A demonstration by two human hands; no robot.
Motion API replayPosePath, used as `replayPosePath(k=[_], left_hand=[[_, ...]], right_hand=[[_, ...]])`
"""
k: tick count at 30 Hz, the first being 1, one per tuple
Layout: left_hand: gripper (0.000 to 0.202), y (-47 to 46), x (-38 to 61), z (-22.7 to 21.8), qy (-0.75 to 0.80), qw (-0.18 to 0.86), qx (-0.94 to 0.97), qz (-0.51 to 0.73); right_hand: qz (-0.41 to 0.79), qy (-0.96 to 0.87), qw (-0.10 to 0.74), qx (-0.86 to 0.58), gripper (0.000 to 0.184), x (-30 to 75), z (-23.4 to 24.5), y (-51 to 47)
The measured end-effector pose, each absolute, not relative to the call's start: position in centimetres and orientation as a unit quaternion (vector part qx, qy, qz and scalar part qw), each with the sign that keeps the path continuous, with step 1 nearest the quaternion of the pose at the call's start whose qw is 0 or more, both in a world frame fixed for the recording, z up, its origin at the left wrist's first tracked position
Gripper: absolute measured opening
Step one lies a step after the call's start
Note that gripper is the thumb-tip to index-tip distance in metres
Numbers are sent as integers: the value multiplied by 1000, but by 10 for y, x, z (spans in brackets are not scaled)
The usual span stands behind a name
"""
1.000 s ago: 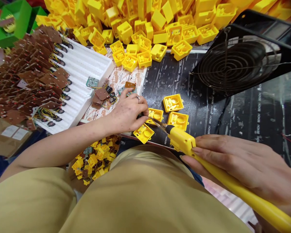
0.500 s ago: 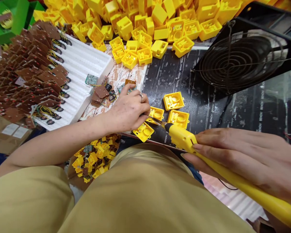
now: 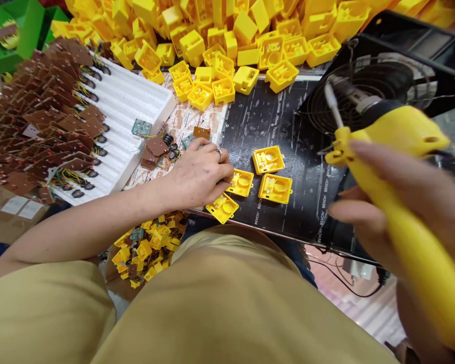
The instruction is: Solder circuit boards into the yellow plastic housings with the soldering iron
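My left hand (image 3: 201, 172) rests low over the table, its fingers curled and its thumb against the left side of a yellow plastic case (image 3: 241, 182). The fingertips and whatever they pinch there are partly hidden. Another open case (image 3: 222, 208) lies just below that hand, and two more, an upper case (image 3: 268, 160) and a lower case (image 3: 275, 188), sit to the right. My right hand (image 3: 405, 202), blurred, is wrapped round the handle of a yellow soldering gun (image 3: 398, 132). The gun is raised in front of the fan, its tip pointing up and left, apart from the cases.
A black fan (image 3: 364, 65) stands at right. Yellow cases (image 3: 223, 65) are heaped along the back. Brown circuit boards (image 3: 41, 116) with wires fill a white foam tray (image 3: 136, 91); loose boards (image 3: 155, 149) lie near my left hand. A box of yellow parts (image 3: 151, 247) sits below the table edge.
My right hand has lifted the soldering gun away from the case by my left hand, up and to the right towards the fan. My left hand has stayed nearly still.
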State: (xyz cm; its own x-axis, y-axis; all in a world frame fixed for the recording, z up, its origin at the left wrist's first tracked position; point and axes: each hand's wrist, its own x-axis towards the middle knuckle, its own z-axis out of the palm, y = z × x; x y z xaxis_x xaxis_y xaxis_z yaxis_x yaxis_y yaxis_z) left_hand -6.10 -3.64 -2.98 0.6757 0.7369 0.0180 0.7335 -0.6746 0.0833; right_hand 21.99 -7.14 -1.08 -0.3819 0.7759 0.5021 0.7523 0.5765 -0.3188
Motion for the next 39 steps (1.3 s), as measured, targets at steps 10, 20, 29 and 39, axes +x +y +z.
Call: replayPosePath(k=[10, 20, 29, 39], left_hand=[[38, -5, -115, -6, 553, -23, 819, 151], [36, 70, -126, -44, 542, 62, 837, 36], [34, 47, -109, 0, 534, 275, 754, 266], [23, -7, -91, -41, 380, 149, 864, 295]], right_hand=[[-15, -916, 203, -347, 40, 199, -32, -4], [11, -915, 194, -355, 32, 163, -41, 18], [19, -896, 210, -390, 44, 147, -53, 11], [102, -901, 247, -341, 42, 163, -55, 3]])
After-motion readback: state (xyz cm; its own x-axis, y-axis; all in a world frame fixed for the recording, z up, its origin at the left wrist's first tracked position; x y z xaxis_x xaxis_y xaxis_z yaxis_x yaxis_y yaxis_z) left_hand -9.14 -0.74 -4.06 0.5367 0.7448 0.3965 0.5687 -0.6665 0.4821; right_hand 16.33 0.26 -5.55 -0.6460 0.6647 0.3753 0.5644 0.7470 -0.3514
